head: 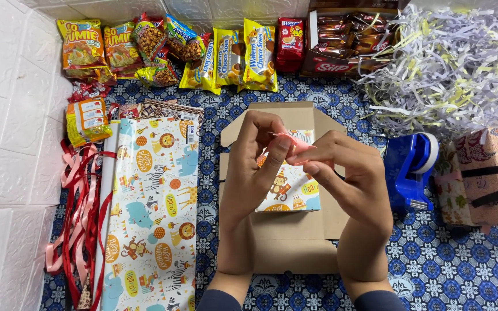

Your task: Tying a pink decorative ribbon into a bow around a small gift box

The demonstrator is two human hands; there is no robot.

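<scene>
Two hands pinch one small pink ribbon piece (293, 140) above a gift box wrapped in animal-print paper (290, 187): left hand (253, 167) at nine o'clock, right hand (350, 178) at four, fingertips pressed on it. Beneath lies a flattened brown cardboard box (286, 239). A blue tape dispenser (410, 169) sits at three o'clock, a matching wrapping-paper sheet (151, 213) at nine.

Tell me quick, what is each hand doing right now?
Left hand: closed, fingers pinching the pink ribbon.
Right hand: closed, pinching the same pink ribbon above the wrapped box.
</scene>
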